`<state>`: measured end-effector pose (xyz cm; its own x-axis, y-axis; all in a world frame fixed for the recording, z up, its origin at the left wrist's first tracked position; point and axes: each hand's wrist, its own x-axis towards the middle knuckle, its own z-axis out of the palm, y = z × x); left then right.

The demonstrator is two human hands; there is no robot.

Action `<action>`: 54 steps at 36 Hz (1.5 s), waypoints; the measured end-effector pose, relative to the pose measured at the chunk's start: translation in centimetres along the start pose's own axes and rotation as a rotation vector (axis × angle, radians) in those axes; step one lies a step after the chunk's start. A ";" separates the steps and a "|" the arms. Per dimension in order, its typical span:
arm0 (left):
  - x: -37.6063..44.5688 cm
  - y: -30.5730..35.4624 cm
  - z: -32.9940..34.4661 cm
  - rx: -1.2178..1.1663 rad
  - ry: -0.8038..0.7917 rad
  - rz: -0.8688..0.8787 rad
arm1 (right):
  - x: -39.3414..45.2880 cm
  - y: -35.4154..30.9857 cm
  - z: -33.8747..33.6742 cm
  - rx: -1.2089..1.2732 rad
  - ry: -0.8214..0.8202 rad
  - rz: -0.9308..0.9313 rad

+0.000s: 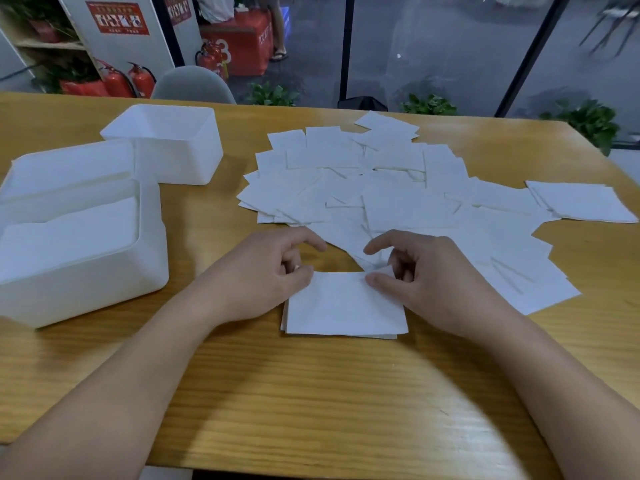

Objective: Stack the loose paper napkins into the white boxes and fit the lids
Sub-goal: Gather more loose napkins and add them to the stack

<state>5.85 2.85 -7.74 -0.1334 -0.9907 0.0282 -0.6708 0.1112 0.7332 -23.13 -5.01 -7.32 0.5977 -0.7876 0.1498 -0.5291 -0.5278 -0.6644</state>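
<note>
A small stack of white napkins [346, 306] lies on the wooden table [311, 393] in front of me. My left hand [270, 275] pinches its far left corner. My right hand [426, 271] pinches the far right corner, index finger raised. Beyond them several loose napkins [381, 188] are spread over the middle and right of the table. At the left stands a white box [86, 244] holding stacked napkins. Behind it an open white box [169, 143] stands, its inside not visible. A white lid [69, 164] lies between them.
A separate small pile of napkins [581, 202] lies near the table's right edge. A grey chair [194, 84] stands behind the table. Beyond are red fire extinguishers [135, 79], plants and a glass wall.
</note>
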 end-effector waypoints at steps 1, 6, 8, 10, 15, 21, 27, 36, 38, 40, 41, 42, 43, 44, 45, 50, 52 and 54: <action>0.0 0.0 0.0 0.027 0.003 -0.003 | 0.0 -0.1 0.0 -0.036 -0.001 0.001; -0.2 0.1 0.0 0.184 0.083 0.007 | 0.4 -0.6 -0.1 -0.139 0.112 -0.023; -0.3 0.1 -0.2 0.230 0.093 0.005 | 1.0 -0.8 0.1 -0.169 0.142 -0.044; -0.3 0.0 -0.4 0.266 0.095 0.009 | 1.9 -1.2 0.4 -0.201 0.136 -0.057; -0.1 0.3 -0.4 0.221 0.119 0.036 | 4.7 -2.3 2.1 -0.351 0.145 -0.138; 0.1 -0.1 -0.4 0.151 0.150 0.009 | 6.7 -2.7 3.3 -0.514 0.127 -0.201; 0.4 -0.4 0.3 0.134 0.182 -0.004 | 6.6 -2.7 3.8 -0.578 0.126 -0.224; 0.9 0.0 0.0 -0.141 0.315 -0.029 | 4.6 -3.2 2.6 -0.209 0.161 -0.230; 0.8 0.5 -0.2 -0.262 0.319 -0.026 | 3.8 -3.3 2.2 -0.152 0.126 -0.272; 0.8 1.0 -0.3 -0.326 0.311 -0.035 | 3.1 -3.5 1.9 -0.113 0.074 -0.328; 0.8 1.2 -0.3 -0.345 0.306 -0.045 | 2.8 -3.5 1.8 -0.102 0.049 -0.360; 0.8 1.2 -0.4 -0.369 0.302 -0.057 | 2.5 -3.6 1.7 -0.096 0.028 -0.392; 0.8 1.1 -0.4 -0.398 0.299 -0.067 | 2.3 -3.6 1.7 -0.090 0.010 -0.417; 0.8 1.1 -0.5 -0.426 0.297 -0.073 | 2.1 -3.5 1.6 -0.082 -0.003 -0.428; 0.7 1.0 -0.6 -0.450 0.287 -0.071 | 1.9 -3.4 1.6 -0.073 -0.009 -0.425; 0.3 0.8 -0.7 -0.521 0.248 0.031 | 1.9 -2.9 0.9 0.020 0.075 -0.300; 0.3 1.0 -0.6 -0.549 0.223 0.081 | 2.1 -2.5 0.7 0.033 0.087 -0.232; 0.2 1.3 -0.6 -0.596 0.204 0.128 | 2.2 -2.1 0.5 0.050 0.074 -0.183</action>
<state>5.40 2.70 -6.42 -0.0043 -0.9742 0.2258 -0.1300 0.2245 0.9658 -20.40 -5.46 -6.01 0.6341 -0.7023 0.3236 -0.3844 -0.6494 -0.6561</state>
